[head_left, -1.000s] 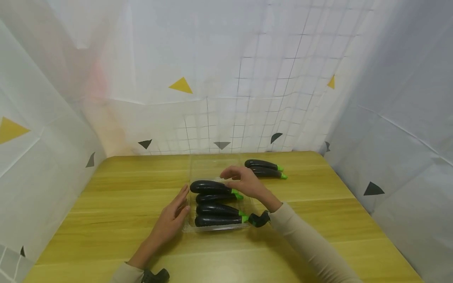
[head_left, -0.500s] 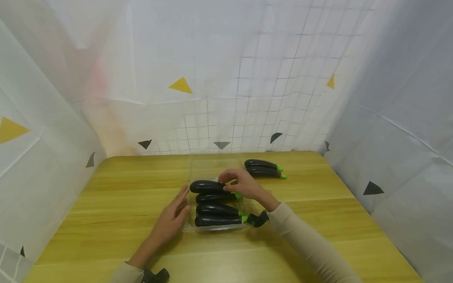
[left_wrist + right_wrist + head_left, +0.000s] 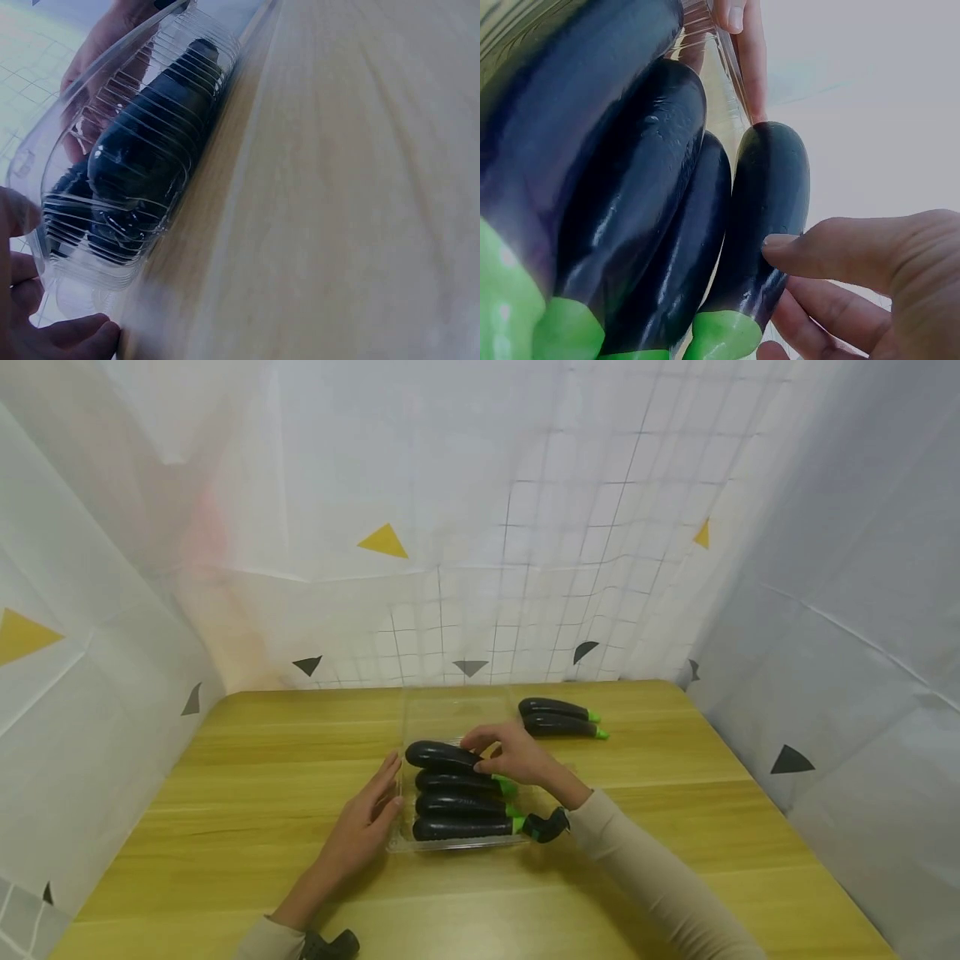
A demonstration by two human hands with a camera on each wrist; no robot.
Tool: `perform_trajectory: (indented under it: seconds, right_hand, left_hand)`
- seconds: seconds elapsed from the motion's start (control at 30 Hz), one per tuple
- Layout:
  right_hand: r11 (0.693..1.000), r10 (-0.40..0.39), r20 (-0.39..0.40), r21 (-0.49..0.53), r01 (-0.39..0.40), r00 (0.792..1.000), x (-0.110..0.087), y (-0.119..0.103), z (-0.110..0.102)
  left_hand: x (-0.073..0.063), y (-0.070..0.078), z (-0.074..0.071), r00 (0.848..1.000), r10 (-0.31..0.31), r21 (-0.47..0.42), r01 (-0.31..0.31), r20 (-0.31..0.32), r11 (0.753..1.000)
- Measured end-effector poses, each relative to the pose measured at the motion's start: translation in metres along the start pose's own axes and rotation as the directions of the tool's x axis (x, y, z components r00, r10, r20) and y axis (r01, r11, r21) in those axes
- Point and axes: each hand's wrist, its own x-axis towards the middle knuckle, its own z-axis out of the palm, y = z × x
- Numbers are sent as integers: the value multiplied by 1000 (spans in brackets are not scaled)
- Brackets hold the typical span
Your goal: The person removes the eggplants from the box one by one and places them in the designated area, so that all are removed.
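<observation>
The right hand (image 3: 517,753) pinches a glossy, blackish-purple, elongated eggplant with a green stem cap (image 3: 438,754) near its capped end; the right-wrist view shows the thumb laid on its skin and the other fingers behind it, spread no wider than its body. That eggplant lies in a clear, ribbed plastic box (image 3: 465,845), farthest from the person in a row of four. A second ago it lay nearly level across the box; now it slants, with its blunt end slightly farther back and its capped end nearer the person, and the right hand, which then had its fingertips beyond it, has come in around it.

The left hand (image 3: 363,822) has stayed against the box's left wall, its fingers fairly straight and gripping nothing. The other three dark eggplants (image 3: 459,805) lie side by side in front of the held one, caps to the right. Two more matching dark eggplants (image 3: 555,724) rest together on the yellow wood-grain desk (image 3: 262,793), beyond the right hand, unmoved.
</observation>
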Motion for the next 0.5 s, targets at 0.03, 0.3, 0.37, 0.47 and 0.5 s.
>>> perform_trajectory:
  seconds: [0.03,0.3,0.37,0.47,0.5]
  right_hand:
    - [1000,1,0,-6,-1,1000,0,0,0]
    - [999,25,11,-40,-24,1000,-1,0,1]
    - [1000,22,9,-15,-22,1000,-1,-1,2]
    - [999,16,9,27,-16,1000,-2,-1,1]
    - [999,13,7,35,-14,1000,-2,-1,1]
  left_hand:
    - [0,0,0,1000,0,-3,0,-1,1000]
    - [0,-1,0,1000,16,-9,-16,-4,1000]
    - [0,0,-1,1000,16,-9,-16,-3,1000]
    - [0,2,-1,1000,24,-12,-24,-9,1000]
    - [0,2,-1,1000,24,-11,-24,-11,1000]
